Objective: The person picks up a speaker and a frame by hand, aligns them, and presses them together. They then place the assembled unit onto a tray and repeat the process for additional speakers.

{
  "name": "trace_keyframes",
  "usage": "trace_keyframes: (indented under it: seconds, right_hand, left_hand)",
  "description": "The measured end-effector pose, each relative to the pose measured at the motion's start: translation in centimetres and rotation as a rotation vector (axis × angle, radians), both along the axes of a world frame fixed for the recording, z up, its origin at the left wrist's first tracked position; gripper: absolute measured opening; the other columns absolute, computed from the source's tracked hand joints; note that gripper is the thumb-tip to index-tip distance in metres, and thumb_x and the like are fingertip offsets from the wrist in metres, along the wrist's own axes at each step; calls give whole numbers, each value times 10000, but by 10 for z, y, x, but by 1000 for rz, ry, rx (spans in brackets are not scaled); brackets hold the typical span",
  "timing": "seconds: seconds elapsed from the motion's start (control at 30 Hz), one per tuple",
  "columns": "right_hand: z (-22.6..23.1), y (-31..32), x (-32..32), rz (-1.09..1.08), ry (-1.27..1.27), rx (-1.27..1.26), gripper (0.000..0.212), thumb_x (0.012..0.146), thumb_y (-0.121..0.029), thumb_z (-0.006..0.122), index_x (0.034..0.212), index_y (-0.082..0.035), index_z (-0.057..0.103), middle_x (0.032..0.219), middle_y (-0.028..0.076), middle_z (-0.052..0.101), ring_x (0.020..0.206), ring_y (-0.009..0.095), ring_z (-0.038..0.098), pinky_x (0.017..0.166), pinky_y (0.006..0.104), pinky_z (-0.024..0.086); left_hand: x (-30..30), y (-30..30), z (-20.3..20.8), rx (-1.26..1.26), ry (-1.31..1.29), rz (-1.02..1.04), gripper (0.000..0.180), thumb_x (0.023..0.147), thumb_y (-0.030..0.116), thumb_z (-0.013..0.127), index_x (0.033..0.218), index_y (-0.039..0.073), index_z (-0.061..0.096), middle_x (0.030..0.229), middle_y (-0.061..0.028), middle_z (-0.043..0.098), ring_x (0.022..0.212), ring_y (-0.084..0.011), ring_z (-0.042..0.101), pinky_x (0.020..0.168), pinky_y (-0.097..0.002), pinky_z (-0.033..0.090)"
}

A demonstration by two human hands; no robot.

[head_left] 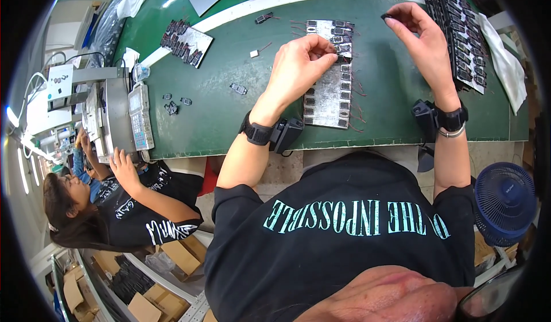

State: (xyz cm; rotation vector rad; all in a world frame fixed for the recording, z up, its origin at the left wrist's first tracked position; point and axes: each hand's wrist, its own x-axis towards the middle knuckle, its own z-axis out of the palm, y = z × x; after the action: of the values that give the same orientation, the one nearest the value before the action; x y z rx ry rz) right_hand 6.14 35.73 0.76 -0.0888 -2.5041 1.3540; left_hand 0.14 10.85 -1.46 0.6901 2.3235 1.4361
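Carefully, a small black part (344,50) is pinched by the left hand (298,63) on the metal tray (327,95), best seated squarely, while another (388,17) is held raised in the right hand (422,38).

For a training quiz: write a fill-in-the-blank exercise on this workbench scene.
1. The left hand pinches a small part over the silver ____.
2. The right hand is raised, holding a small ____ part at its fingertips.
3. The table surface is ____.
4. Each wrist wears a black ____.

Missing words: tray; black; green; band
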Motion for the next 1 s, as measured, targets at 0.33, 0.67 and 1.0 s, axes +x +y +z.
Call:
trace_keyframes:
  seconds: [0.33, 0.67, 1.0]
  right_hand:
    - [-29, -8, -4, 73, 50, -233, 169, 948, -108, 635, 1082, -6, 620, 1004, 0, 635, 935, 61, 578, 861, 205, 449]
    - [-24, -10, -3, 104, -41, -386, 236, 957, -117, 623, 1162, 0, 630, 1039, 9, 628, 969, 85, 566, 898, 221, 437]
    - [1, -17, -2, 134, 4, -415, 231, 955, -113, 623, 1160, -8, 643, 1049, 15, 630, 943, 98, 577, 892, 236, 444]
  left_hand:
    - [7, 8, -1, -165, 402, 23, 153, 809, 149, 707, 906, 31, 698, 838, -74, 683, 706, -209, 639, 657, -312, 518]
    - [16, -81, 40, -404, 701, 188, 119, 831, 206, 683, 851, 90, 702, 847, -89, 664, 841, -290, 650, 708, -405, 526]
    - [28, -123, 18, -873, 488, 413, 219, 857, 293, 690, 814, 84, 638, 847, -111, 677, 727, -320, 666, 627, -422, 527]
